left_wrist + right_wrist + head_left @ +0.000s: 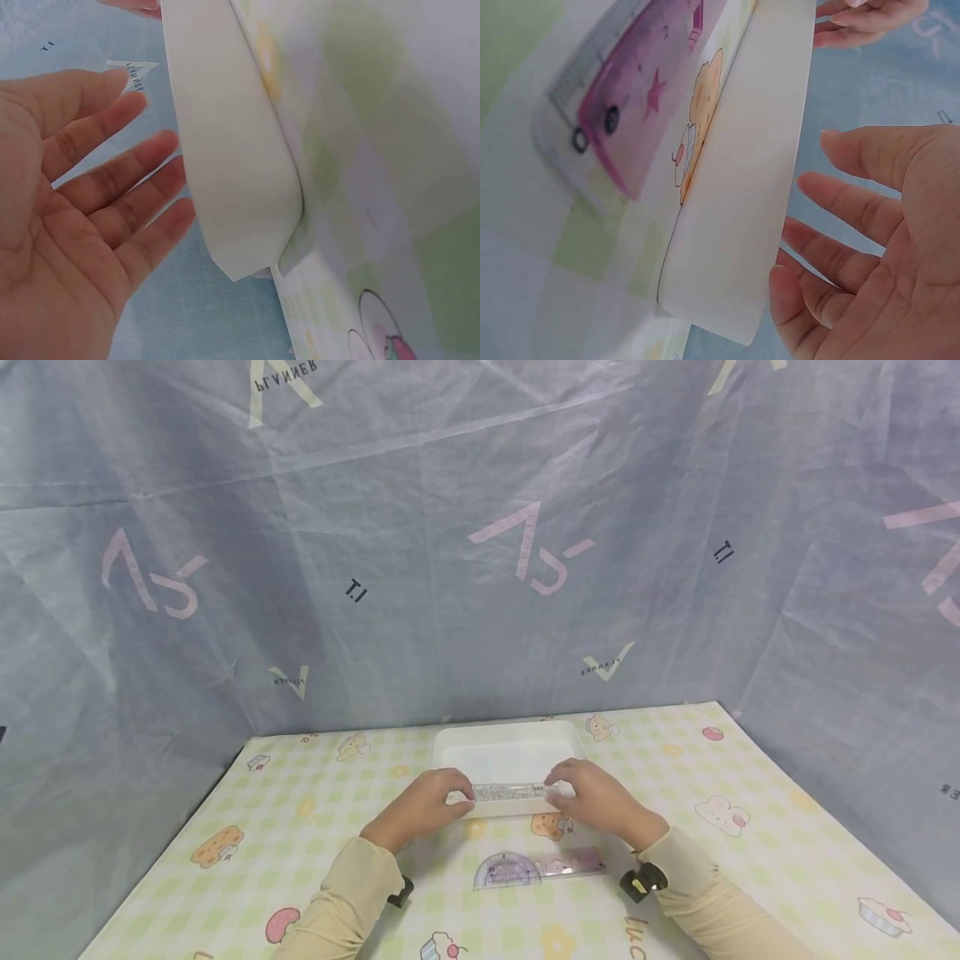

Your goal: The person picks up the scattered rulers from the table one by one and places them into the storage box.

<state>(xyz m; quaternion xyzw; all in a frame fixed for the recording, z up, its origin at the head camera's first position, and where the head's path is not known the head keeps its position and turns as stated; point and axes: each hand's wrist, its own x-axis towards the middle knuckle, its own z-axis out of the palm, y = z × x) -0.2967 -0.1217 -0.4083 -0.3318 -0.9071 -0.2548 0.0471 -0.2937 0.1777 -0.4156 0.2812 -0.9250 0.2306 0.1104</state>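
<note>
A clear ruler with silvery glitter (510,792) lies along the near side of a white tray (510,735), between my two hands. My left hand (431,802) hovers at the ruler's left end, fingertips over the tray's near rim. At the right end is my right hand (596,797), its fingers bent loosely toward the ruler. Both wrist views show relaxed, spread fingers beside the tray's outer wall (232,142), with nothing seen between thumb and fingers of the left hand (82,202) or the right hand (877,247). The tray wall hides the ruler there.
A purple-pink ruler with a protractor end (517,870) lies on the table in front of the tray. The green checked tablecloth (780,868) has printed cartoons. A grey-blue curtain (420,635) hangs behind and at the sides.
</note>
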